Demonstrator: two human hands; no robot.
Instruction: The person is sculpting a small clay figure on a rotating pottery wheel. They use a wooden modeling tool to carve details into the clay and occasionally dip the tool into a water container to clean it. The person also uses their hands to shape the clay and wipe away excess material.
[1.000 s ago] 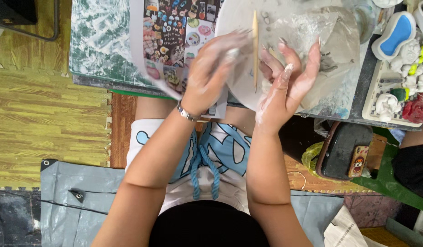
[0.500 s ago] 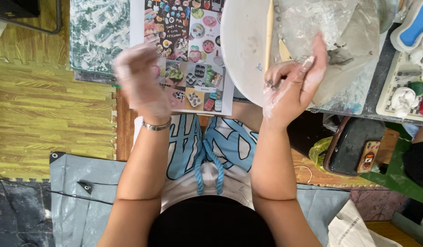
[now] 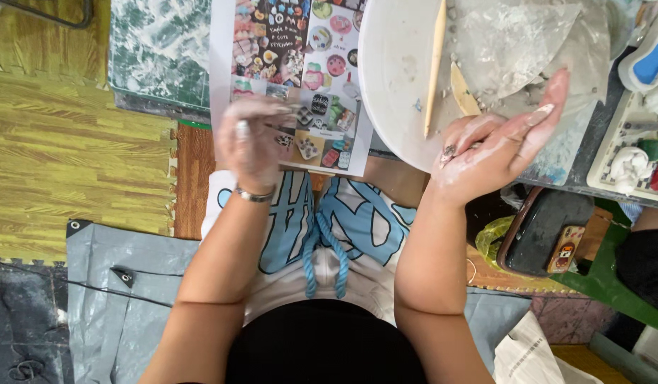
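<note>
Clay-smeared right hand [image 3: 496, 146] upturned, grip released; blurred left hand [image 3: 254, 139] over picture sheet [image 3: 300, 85], grip indiscernible.

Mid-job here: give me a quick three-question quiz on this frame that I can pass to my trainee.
1. True or false: the right hand is coated in pale clay residue.
2. What does the left hand hover over? A) the printed picture sheet B) the paint palette C) the grey tarp
3. Which long thin thing lies on the round white board?

Key:
1. True.
2. A.
3. The wooden stick tool, lying nearly straight up the picture, apart from both hands.
</note>
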